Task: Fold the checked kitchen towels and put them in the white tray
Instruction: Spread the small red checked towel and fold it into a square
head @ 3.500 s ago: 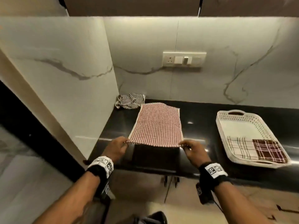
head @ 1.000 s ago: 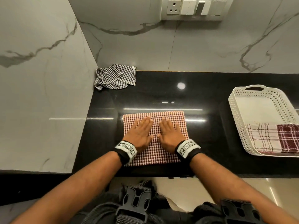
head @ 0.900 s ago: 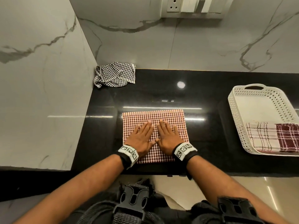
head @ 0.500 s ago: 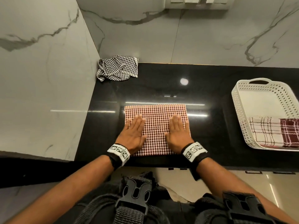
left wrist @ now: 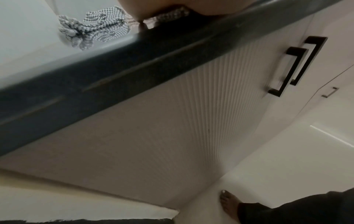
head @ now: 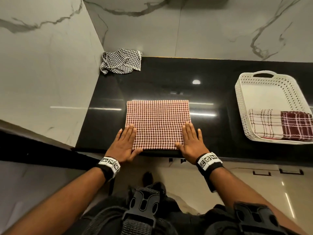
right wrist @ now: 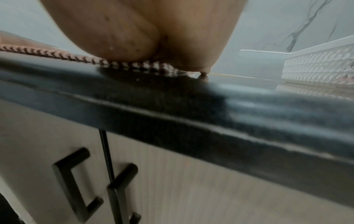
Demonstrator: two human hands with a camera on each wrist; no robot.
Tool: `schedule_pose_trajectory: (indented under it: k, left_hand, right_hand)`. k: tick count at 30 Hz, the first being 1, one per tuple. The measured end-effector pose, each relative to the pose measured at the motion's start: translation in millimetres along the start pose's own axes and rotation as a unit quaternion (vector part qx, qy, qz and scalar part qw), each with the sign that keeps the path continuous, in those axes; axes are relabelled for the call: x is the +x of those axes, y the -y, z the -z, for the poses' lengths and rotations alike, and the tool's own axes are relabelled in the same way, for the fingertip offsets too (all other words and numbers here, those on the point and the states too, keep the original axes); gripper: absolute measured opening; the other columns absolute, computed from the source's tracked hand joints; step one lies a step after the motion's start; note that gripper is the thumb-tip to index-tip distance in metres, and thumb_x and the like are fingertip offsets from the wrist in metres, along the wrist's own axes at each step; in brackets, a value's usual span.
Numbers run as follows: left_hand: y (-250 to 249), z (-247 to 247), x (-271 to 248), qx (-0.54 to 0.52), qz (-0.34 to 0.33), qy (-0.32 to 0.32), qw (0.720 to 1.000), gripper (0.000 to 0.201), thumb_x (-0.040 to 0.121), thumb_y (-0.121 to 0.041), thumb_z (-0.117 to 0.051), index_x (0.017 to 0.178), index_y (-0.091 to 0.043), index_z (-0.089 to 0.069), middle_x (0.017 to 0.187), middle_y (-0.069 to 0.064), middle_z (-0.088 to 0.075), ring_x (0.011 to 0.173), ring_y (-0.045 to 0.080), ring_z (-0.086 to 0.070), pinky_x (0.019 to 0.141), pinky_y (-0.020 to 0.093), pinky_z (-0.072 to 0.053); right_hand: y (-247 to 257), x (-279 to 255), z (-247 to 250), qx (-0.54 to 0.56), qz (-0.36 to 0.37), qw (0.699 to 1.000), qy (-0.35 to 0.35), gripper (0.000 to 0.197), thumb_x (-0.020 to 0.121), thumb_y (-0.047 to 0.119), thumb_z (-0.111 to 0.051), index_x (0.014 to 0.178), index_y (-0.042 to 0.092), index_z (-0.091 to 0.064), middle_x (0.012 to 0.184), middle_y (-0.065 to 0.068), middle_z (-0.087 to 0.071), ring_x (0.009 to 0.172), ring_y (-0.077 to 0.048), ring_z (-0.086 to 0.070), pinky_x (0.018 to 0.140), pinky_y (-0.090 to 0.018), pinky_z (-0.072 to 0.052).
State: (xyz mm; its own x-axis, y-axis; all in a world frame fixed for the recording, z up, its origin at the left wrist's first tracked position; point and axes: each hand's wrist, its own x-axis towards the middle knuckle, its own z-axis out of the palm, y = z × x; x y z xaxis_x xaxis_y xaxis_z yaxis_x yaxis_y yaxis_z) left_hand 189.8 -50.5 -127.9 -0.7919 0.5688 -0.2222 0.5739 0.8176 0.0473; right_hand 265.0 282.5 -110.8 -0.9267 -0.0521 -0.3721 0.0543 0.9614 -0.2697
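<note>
Hands (head: 157, 146) flank red towel (head: 157, 122); tray (head: 240, 106) right.

Right hand (right wrist: 145, 30) pressing red checked towel (right wrist: 57, 55), upper left; black counter edge (right wrist: 191, 106); white tray (right wrist: 318, 66), right; cabinet handles (right wrist: 76, 181), lower left.

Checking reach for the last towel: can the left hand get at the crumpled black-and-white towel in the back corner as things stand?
Probably yes. The left hand lies flat on the red checked towel, holding nothing, and only bare black counter separates it from the black-and-white towel by the wall.
</note>
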Motion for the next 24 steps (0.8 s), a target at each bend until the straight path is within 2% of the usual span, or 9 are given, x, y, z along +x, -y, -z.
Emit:
schedule_pose_trajectory:
  k: [3,5,8,10,13,16,19,21,24]
  left_hand:
    - [-8,-5,-11,0.012,-0.013,-0.01,1.0,0.106,0.085,-0.07,-0.048,0.157,-0.002,-0.008,0.164,0.017,-0.001,0.153,0.029,-0.002,0.121,0.046,-0.002]
    - [-13,-9,-19,0.019,-0.004,-0.011,1.0,0.104,0.078,-0.043,-0.064,0.157,-0.004,-0.009,0.164,0.018,-0.004,0.153,0.03,-0.005,0.122,0.045,-0.001]
    - [-22,-8,-32,0.007,0.004,-0.029,1.0,0.079,0.084,-0.02,-0.046,0.155,-0.003,-0.015,0.161,0.018,-0.021,0.149,0.03,-0.021,0.121,0.041,-0.001]
    - [-22,-8,-38,-0.018,-0.009,-0.05,0.999,0.067,0.087,-0.018,-0.037,0.152,-0.003,-0.03,0.158,0.019,-0.031,0.146,0.03,-0.029,0.124,0.04,-0.007]
    - [-12,-5,-49,-0.127,-0.027,-0.065,0.989,0.063,0.084,-0.013,-0.065,0.145,-0.009,-0.048,0.155,0.014,-0.038,0.143,0.029,-0.037,0.12,0.041,-0.02]
    - [-5,29,-62,-0.291,0.023,-0.063,0.954,0.032,0.079,-0.017,-0.064,0.109,-0.029,-0.068,0.115,0.004,-0.07,0.108,0.021,-0.066,0.095,0.033,-0.051]
    - [-2,52,-47,-0.331,0.111,-0.121,0.929,0.008,0.094,-0.031,-0.063,0.088,-0.027,-0.06,0.071,-0.003,-0.064,0.067,0.02,-0.063,0.062,0.032,-0.046]
    - [3,54,-25,-0.325,0.16,-0.126,0.923,0.023,0.098,-0.041,-0.056,0.09,-0.02,-0.059,0.075,0.003,-0.066,0.07,0.024,-0.063,0.065,0.036,-0.049]
    - [6,54,8,-0.29,0.209,-0.091,0.929,0.032,0.102,-0.043,-0.044,0.099,-0.014,-0.056,0.094,0.015,-0.068,0.088,0.037,-0.065,0.078,0.042,-0.051]
  right_hand:
    - [-8,-19,-9,-0.034,0.038,0.998,0.023,0.112,0.084,0.083,-0.03,0.15,0.013,0.028,0.154,-0.005,0.041,0.143,-0.021,0.036,0.116,-0.051,0.022]
    - [-13,-29,-16,-0.063,0.046,0.997,0.011,0.119,0.083,0.069,-0.055,0.149,0.016,0.03,0.154,-0.004,0.04,0.143,-0.022,0.035,0.115,-0.05,0.021]
    - [-14,-47,-25,-0.076,0.034,0.996,-0.036,0.106,0.088,0.02,-0.064,0.154,0.016,0.019,0.159,-0.006,0.029,0.147,-0.024,0.026,0.115,-0.048,0.018]
    - [-14,-60,-30,-0.057,0.039,0.996,-0.062,0.093,0.092,0.015,-0.058,0.157,0.016,0.009,0.16,-0.002,0.021,0.149,-0.021,0.02,0.115,-0.045,0.018]
    - [-21,-74,-30,0.02,0.067,0.993,-0.09,0.073,0.091,0.011,-0.058,0.156,0.02,-0.024,0.161,0.004,-0.005,0.15,-0.013,0.002,0.119,-0.04,0.011]
    - [-23,-81,-15,0.176,0.046,0.977,-0.11,0.048,0.086,0.003,-0.059,0.131,0.021,-0.062,0.148,0.0,-0.05,0.143,-0.018,-0.038,0.121,-0.041,-0.015]
    - [-14,-72,9,0.311,-0.017,0.935,-0.169,0.017,0.093,0.015,-0.056,0.1,0.019,-0.071,0.1,0.0,-0.074,0.094,-0.019,-0.068,0.089,-0.041,-0.053]
    - [-2,-52,25,0.34,-0.075,0.92,-0.181,0.018,0.098,0.027,-0.055,0.095,0.015,-0.068,0.091,-0.001,-0.072,0.085,-0.019,-0.066,0.079,-0.042,-0.054]
    - [11,-18,30,0.324,-0.166,0.914,-0.182,0.021,0.101,0.027,-0.05,0.097,0.01,-0.062,0.103,-0.009,-0.069,0.091,-0.024,-0.063,0.077,-0.031,-0.044]
